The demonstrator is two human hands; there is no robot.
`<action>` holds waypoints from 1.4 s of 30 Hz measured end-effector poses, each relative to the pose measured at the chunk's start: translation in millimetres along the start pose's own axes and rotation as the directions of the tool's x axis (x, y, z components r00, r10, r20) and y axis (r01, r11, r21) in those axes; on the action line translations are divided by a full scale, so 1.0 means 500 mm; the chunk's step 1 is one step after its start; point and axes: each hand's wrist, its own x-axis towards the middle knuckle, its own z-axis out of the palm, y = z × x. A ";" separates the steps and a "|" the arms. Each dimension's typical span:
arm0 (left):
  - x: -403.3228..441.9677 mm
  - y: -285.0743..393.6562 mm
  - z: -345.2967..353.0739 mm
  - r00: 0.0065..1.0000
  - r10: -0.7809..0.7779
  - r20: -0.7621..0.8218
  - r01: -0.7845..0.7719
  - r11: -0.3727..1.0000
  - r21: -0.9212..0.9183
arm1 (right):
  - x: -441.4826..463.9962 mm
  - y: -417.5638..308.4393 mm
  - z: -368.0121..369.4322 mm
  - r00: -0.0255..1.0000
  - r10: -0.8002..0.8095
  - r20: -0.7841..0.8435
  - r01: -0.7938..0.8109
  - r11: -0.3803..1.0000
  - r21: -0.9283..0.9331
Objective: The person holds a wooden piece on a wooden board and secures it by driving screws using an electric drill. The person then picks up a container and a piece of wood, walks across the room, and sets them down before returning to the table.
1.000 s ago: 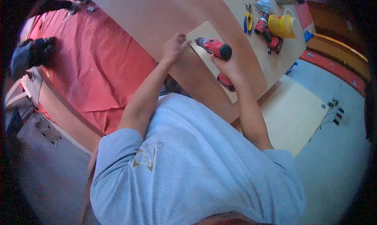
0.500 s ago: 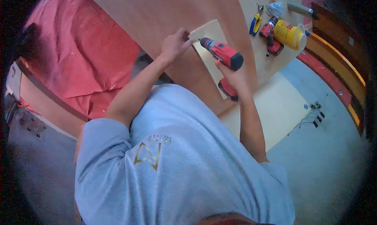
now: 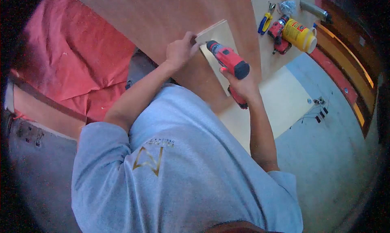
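My right hand (image 3: 243, 84) is wrapped round the handle of a red and black cordless drill (image 3: 228, 59). The drill's tip points at the upper left part of a pale narrow board (image 3: 222, 33), which lies on a large brown wooden panel (image 3: 174, 9). At the board's upper left corner is my left hand (image 3: 182, 51), its fingers bent at the edge near the drill tip. Whether those fingers pinch the board or something small is too unclear to tell.
At the upper right lie yellow-blue pliers (image 3: 266, 21), a second red drill (image 3: 278, 35), a yellow bottle (image 3: 300, 35) and a grey cylinder (image 3: 315, 10). Red sheeting (image 3: 77, 50) spreads at the left. A pale sheet (image 3: 280, 105) and cables (image 3: 321, 114) are at the right.
The view has shifted, and the dark shapes at the upper left have gone out of sight. The drill in my right hand is angled more steeply, its tip still by my left hand.
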 end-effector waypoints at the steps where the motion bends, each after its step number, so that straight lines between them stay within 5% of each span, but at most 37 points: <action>1: 0.000 0.001 0.004 1.000 -0.004 0.009 0.004 1.000 -0.007 | 0.001 -0.032 -0.009 0.996 0.082 0.026 -0.080 0.995 -0.064; 3: 0.000 0.001 0.001 0.999 0.020 -0.046 -0.023 0.998 -0.060 | 0.008 -0.067 -0.022 0.983 0.175 0.049 -0.167 0.977 -0.132; 5: 0.000 0.007 -0.013 1.000 0.012 -0.015 -0.012 0.999 -0.038 | 0.032 -0.075 -0.033 0.996 0.030 0.089 -0.006 0.967 -0.254; 12: 0.000 0.019 -0.043 0.999 0.022 0.035 -0.022 1.000 0.010 | 0.158 -0.156 -0.101 0.973 -0.110 0.202 0.165 0.946 -0.280; 17: -0.003 0.007 -0.039 0.999 0.051 -0.017 -0.052 0.996 -0.076 | 0.183 -0.240 -0.105 0.937 0.153 0.315 0.103 0.739 -0.666; 23: 0.003 -0.010 -0.019 0.995 0.068 -0.079 -0.077 0.989 -0.129 | 0.172 -0.153 -0.108 0.896 -0.230 0.380 0.404 0.779 -0.480; 29: -0.002 -0.022 -0.008 0.988 0.091 -0.123 -0.105 0.988 -0.110 | 0.115 -0.199 -0.100 0.921 -0.144 0.362 0.330 0.782 -0.529; 33: -0.005 -0.014 -0.014 0.989 0.104 -0.108 -0.115 0.989 -0.098 | 0.123 -0.078 -0.092 0.855 -0.381 0.352 0.518 0.673 -0.528; 37: 0.007 -0.028 0.010 0.972 0.159 -0.171 -0.178 0.979 -0.104 | 0.095 0.041 -0.073 0.871 -0.441 0.217 0.489 0.746 -0.451; 40: -0.009 -0.015 -0.004 0.980 0.103 -0.170 -0.124 0.985 -0.119 | 0.056 0.047 -0.048 0.877 -0.463 0.128 0.448 0.691 -0.567; 42: 0.009 -0.020 0.007 0.986 0.081 -0.143 -0.094 0.991 -0.090 | -0.023 -0.036 -0.028 0.942 -0.305 0.138 0.322 0.711 -0.626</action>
